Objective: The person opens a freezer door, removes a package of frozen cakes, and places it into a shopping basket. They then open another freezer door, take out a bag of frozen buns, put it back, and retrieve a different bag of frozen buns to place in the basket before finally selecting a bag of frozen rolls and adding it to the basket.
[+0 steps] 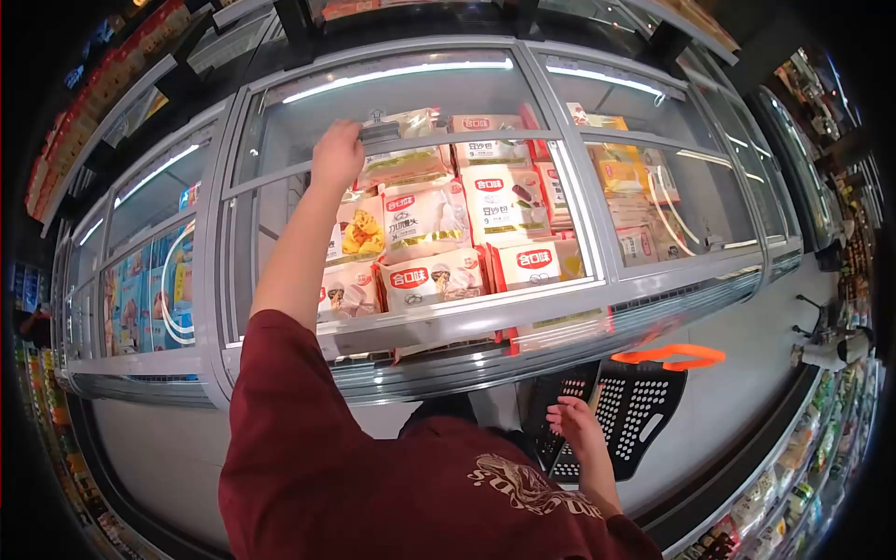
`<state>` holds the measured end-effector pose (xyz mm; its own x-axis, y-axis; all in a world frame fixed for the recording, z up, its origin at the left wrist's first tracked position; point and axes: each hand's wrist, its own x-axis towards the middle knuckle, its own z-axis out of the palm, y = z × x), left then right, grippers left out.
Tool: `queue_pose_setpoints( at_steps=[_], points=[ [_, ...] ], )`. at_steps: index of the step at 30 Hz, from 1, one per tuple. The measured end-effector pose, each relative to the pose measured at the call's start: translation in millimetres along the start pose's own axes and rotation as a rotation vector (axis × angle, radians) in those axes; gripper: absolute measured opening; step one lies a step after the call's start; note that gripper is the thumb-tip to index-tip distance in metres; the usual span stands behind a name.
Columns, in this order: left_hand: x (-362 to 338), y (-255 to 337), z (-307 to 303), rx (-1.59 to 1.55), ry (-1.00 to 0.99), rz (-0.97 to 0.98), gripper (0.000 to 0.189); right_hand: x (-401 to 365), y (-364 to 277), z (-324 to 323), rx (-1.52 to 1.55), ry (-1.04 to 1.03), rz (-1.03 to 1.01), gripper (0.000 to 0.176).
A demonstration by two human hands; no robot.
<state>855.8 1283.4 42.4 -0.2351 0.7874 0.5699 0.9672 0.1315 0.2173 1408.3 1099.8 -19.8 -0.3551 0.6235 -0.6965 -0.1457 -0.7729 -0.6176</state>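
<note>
My left arm stretches over a chest freezer (439, 322). At the dark handle (379, 133) of its sliding glass lid (308, 103), my left hand (338, 151) has its fingers curled closed. Bags of frozen buns (425, 219) with red labels lie in rows inside, just right of my forearm and below the lid's bar. Low on my right, my right hand (581, 429) hangs with its fingers loosely apart and nothing in them. It overlaps a black perforated shopping basket (644, 411) with an orange handle (686, 353) in this view.
Neighbouring freezer sections hold blue packages (154, 280) on the left and yellow packages (623, 173) on the right. Above the freezer run shelves of red packages (89, 121). Stocked shelves (784, 485) stand at the lower right, across the pale floor (747, 345).
</note>
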Motion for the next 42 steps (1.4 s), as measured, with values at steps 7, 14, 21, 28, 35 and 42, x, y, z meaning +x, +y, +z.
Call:
queue_pose_setpoints(
  at_steps=[7,14,21,28,35,42],
  points=[
    [34.7,-37.1,56.8,-0.036,-0.331,-0.15,0.035,-16.0,19.8,-17.8,0.066,0.26,0.129,0.029],
    [11.4,0.2,57.2,-0.128,-0.117,-0.09,0.034,-9.2,3.7,-12.0,0.062,0.277,0.134,0.031],
    [-62.2,56.1,-10.6,-0.204,-0.321,-0.069,0.027,-5.9,-24.2,-55.8,0.124,0.326,0.006,0.028],
    [-139.8,123.4,-56.8,-0.1,-0.304,-0.119,0.022,2.3,-73.7,-157.7,0.32,0.469,-0.288,0.037],
    [-177.5,157.4,-48.6,0.087,-0.092,-0.34,0.018,47.5,-163.0,-212.1,0.613,0.525,-0.25,0.05],
    [-189.2,147.5,-33.7,0.14,-0.041,-0.469,0.022,91.4,-196.4,-298.8,0.847,0.45,-0.678,0.015]
  ],
)
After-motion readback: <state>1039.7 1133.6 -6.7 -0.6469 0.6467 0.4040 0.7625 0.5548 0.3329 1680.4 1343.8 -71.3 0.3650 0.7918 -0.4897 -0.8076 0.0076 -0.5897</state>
